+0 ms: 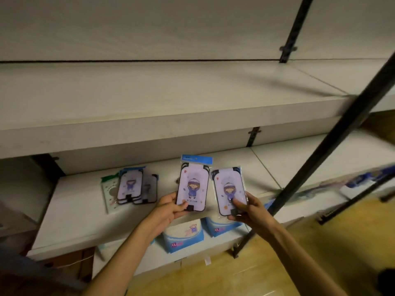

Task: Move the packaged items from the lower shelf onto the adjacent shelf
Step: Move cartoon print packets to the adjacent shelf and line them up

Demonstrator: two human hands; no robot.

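My left hand grips the bottom of a packaged item with a pale lilac face, a cartoon figure and a blue header card. My right hand pinches the bottom of a second, matching packaged item. Both packs are held upright above the front part of the lower white shelf. A small pile of similar packs lies flat on that shelf to the left, partly over a green-topped clear pack.
A wide white shelf runs above. The adjacent shelf section lies to the right, past a seam. A black metal post slants across the right side. Blue and white XL packs sit beneath. Wooden floor lies below.
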